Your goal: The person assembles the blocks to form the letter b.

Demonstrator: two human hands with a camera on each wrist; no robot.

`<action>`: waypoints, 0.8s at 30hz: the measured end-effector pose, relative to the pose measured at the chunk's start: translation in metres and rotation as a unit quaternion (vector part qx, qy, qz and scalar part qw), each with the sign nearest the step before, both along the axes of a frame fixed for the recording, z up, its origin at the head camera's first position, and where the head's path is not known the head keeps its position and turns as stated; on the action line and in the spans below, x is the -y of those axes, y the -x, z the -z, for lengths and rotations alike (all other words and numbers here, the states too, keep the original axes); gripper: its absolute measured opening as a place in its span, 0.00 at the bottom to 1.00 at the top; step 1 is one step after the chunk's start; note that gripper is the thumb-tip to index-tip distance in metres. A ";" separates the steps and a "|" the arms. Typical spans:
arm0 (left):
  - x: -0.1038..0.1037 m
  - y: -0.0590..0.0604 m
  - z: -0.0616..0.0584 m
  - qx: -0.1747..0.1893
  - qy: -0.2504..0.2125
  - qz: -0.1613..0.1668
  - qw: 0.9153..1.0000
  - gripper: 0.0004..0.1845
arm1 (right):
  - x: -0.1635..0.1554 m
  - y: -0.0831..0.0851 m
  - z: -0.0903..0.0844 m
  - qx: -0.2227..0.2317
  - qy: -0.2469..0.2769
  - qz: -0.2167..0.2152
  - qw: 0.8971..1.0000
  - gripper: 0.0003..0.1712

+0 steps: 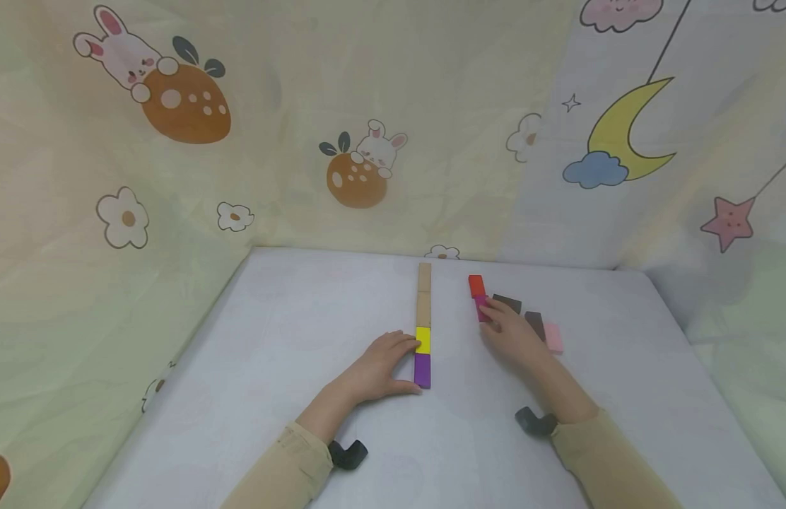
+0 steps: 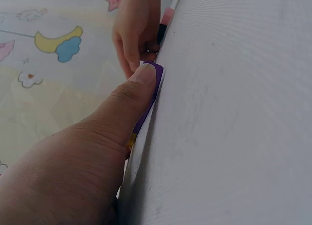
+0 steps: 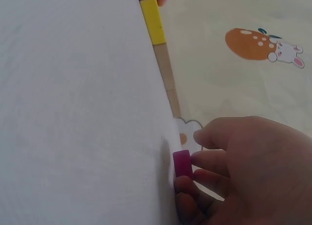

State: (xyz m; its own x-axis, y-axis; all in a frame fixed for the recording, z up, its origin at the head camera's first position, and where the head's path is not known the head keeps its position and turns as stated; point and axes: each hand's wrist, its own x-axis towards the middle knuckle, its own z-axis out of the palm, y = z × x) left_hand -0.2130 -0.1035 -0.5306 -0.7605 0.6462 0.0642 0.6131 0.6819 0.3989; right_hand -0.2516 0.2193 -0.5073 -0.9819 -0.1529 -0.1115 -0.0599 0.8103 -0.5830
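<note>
A straight row on the white table holds two plain wooden blocks (image 1: 424, 293), a yellow block (image 1: 423, 339) and a purple block (image 1: 422, 371) at the near end. My left hand (image 1: 383, 367) lies along the row's left side, fingers touching the yellow block and extended thumb against the near end of the purple block. To the right, my right hand (image 1: 514, 332) touches the side of a magenta block (image 3: 182, 162) with its fingertips; its thumb stands apart from the block. Just beyond the magenta block is a red block (image 1: 476, 285).
Right of the right hand lie two dark blocks (image 1: 507, 303), one partly hidden behind the wrist, and a pink block (image 1: 554, 338). Printed cloth (image 1: 291, 127) with rabbits, flowers and a moon hangs behind the white table (image 1: 291, 304). Dark curved pieces (image 1: 347, 454) sit at both cuffs.
</note>
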 end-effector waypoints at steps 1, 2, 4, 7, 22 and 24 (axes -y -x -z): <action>0.000 0.000 -0.001 0.001 0.001 0.000 1.000 0.47 | 0.000 0.000 0.001 -0.001 -0.001 0.002 1.000 0.33; -0.001 0.000 -0.001 0.003 0.002 0.000 1.000 0.47 | 0.000 0.000 0.001 -0.002 0.000 0.004 1.000 0.32; -0.001 0.000 -0.001 0.007 0.006 -0.003 1.000 0.47 | -0.001 -0.001 0.002 -0.007 0.007 0.001 1.000 0.32; -0.001 -0.001 -0.002 0.012 0.007 -0.006 1.000 0.46 | -0.002 -0.002 0.002 -0.011 0.018 -0.006 1.000 0.30; 0.000 0.000 -0.001 0.013 0.005 -0.007 1.000 0.46 | -0.004 0.008 0.004 -0.011 0.031 0.034 0.999 0.37; -0.001 0.000 -0.001 0.012 0.008 -0.008 1.000 0.47 | -0.003 0.010 0.003 -0.010 0.035 0.032 0.999 0.38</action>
